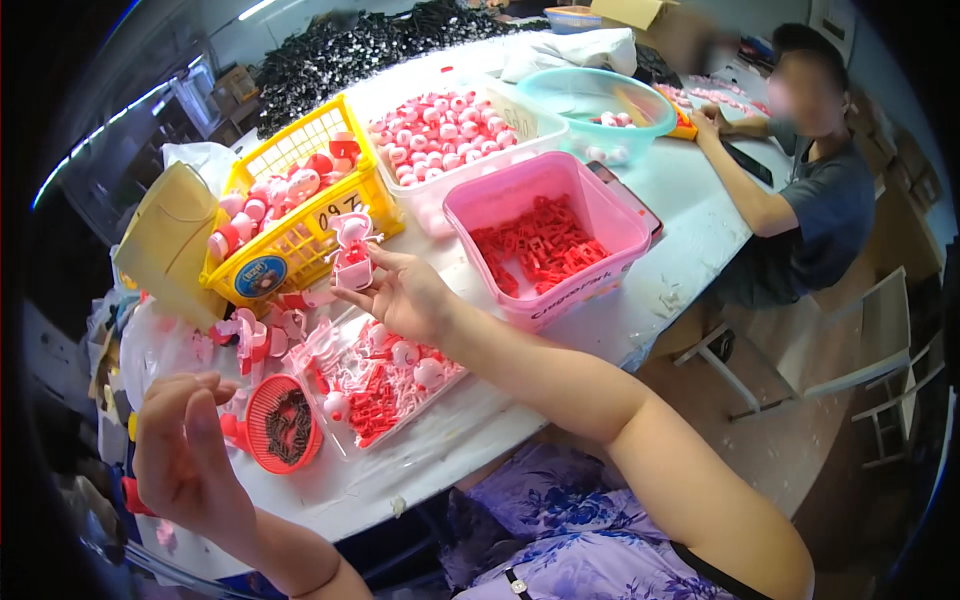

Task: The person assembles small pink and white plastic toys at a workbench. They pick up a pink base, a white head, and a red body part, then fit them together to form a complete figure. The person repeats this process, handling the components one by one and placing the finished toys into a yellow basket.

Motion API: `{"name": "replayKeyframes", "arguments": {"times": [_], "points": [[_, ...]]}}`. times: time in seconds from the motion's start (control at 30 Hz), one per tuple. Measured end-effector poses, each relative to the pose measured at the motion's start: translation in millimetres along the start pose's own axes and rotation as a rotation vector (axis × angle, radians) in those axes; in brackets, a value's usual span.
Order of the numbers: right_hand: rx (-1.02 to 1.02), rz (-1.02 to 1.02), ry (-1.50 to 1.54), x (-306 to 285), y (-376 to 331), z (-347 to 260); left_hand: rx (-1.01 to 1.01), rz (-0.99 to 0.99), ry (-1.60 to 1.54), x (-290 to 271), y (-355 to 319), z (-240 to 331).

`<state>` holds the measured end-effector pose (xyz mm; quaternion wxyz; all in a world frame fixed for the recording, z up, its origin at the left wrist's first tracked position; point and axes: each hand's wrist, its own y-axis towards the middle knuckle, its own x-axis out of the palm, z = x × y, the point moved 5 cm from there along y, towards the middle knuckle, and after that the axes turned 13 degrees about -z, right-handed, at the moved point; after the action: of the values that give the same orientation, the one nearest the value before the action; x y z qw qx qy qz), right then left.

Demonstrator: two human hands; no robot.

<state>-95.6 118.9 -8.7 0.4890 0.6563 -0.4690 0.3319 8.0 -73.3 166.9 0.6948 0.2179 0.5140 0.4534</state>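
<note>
My right hand (408,290) holds a small pink toy figure part (352,262) with a round white-and-pink head and a red middle, pinched between thumb and fingers. It is above the table, in front of the yellow basket. My left hand (190,460) is raised at the lower left, fingers loosely bent and thumb apart, with nothing visible in it. Beside it, a red round basket (262,412) holds small dark screw-like pieces. Under my right forearm lies a clear tray (352,448) of red and pink plastic pieces and white-and-pink balls.
The yellow basket (292,282) holds pink-and-red parts. Behind stand a white bin (548,132) of pink-and-white balls, a pink tub (630,235) of red pieces and a teal basin (655,105). A phone (650,215) lies by the tub. Another person (825,190) sits at the right.
</note>
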Motion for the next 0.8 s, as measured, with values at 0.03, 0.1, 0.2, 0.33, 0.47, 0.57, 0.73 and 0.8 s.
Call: {"name": "replayKeyframes", "arguments": {"times": [0.03,0.1,0.2,0.33,0.47,0.57,0.73,0.8], "points": [[-0.014,0.015,-0.020,-1.7,-4.4,-9.9,-0.090,-0.038,0.072,0.0,-3.7,-8.2],[0.000,0.000,0.017,0.2,1.5,1.2,-0.255,-0.132,0.205,-10.8,-23.2,-38.2],[-0.017,0.005,0.065,-9.6,5.9,9.9,-0.455,-0.228,0.348,-15.8,-65.0,-81.3],[0.022,0.017,0.064,-3.6,6.7,10.1,-0.595,-0.265,0.473,-27.2,-121.2,-103.4],[-0.003,0.040,0.072,-14.2,7.0,6.2,-0.557,-0.142,0.488,-16.8,-167.4,-113.6],[-0.013,0.022,0.061,-13.3,6.0,3.6,-0.537,-0.074,0.431,-6.1,-181.6,-121.1],[-0.013,0.045,0.058,-16.1,6.0,9.1,-0.489,-0.046,0.473,8.7,-182.6,-122.5],[-0.017,0.039,0.057,-11.9,4.3,9.3,-0.568,-0.065,0.396,4.4,-184.2,-131.0]]}}
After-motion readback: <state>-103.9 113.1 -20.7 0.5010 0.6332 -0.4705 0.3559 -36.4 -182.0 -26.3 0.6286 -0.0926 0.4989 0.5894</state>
